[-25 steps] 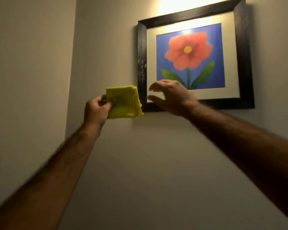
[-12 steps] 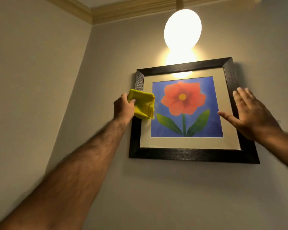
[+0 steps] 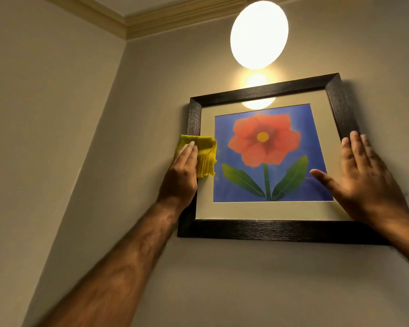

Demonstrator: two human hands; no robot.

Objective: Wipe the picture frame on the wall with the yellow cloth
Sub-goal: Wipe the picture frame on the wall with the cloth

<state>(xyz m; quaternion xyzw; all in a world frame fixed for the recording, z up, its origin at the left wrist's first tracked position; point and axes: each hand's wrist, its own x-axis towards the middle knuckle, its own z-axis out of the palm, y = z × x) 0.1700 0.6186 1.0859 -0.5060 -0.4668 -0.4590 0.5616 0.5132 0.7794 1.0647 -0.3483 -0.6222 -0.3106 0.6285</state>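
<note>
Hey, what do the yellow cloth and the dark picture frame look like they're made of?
The yellow cloth looks like soft woven fabric, perhaps cotton: folded layers show at its edge, with a frayed corner. The picture frame looks like dark-stained wood or a wood-look moulding, with fine grain lines and a low sheen. Its front reflects the lamp, so it is probably glazed with glass or acrylic.

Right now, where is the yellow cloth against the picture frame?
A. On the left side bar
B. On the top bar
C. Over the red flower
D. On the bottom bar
A: the left hand presses the folded yellow cloth flat over the left side bar of the picture frame, about halfway up.
</note>
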